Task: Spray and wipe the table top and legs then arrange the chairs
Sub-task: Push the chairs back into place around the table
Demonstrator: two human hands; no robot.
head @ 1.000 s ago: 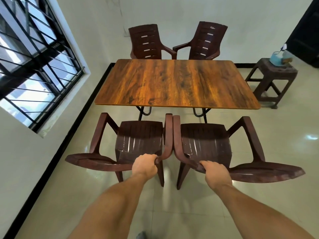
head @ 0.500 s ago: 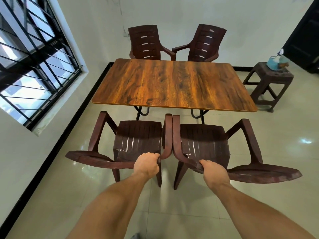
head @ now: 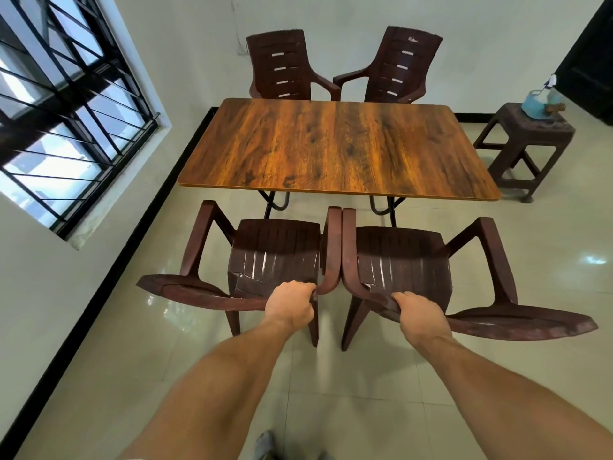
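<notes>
The left chair [head: 275, 250] is gripped by the left hand [head: 292, 305] and the right chair [head: 401, 257] by the right hand [head: 419, 313], probably to be pushed in together.

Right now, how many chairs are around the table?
4. The far left chair and far right chair stand behind the table. The near left chair, gripped by the left hand, and the near right chair, gripped by the right hand, stand in front. None seems hidden.
</notes>
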